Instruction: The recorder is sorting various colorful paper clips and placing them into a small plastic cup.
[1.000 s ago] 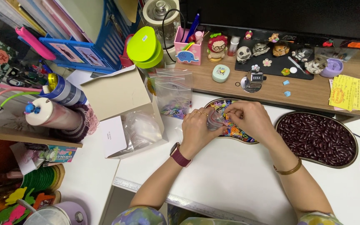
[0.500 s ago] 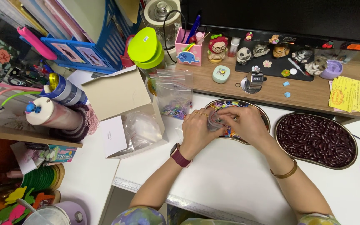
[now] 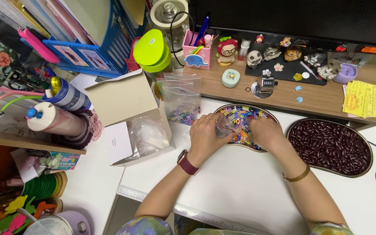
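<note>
Clips (image 3: 242,119), small and many-coloured, fill a kidney-shaped metal tray (image 3: 275,118) on the white table (image 3: 240,187), just below the edge of a wooden shelf (image 3: 327,98). Left hand (image 3: 205,137) is curled around a small clear bag (image 3: 223,127) at the tray's near-left rim, its grip closed on the bag, with rings on two fingers and a dark red watch strap on the wrist. Right hand (image 3: 266,132) lies palm down over the clips in the middle of the tray, fingertips buried among them; whether its grip has pinched any clip I cannot tell. A thin gold bangle sits on that forearm.

Just right of this tray, a second tray (image 3: 292,130) of the same shape is full of dark red beans (image 3: 331,146). Left of the hands, a larger clear zip bag (image 3: 181,98) stands upright with some coloured clips at its bottom, leaning by an open cardboard box (image 3: 122,98) that holds clear plastic. On the shelf sit a silver tally counter (image 3: 266,82), a pink pen holder (image 3: 196,52), a row of small figurines (image 3: 279,53) and a yellow paper slip (image 3: 362,98). A lime green lid (image 3: 149,47) rests behind the box. A clear ruler (image 3: 153,198) lies along the near table edge.
</note>
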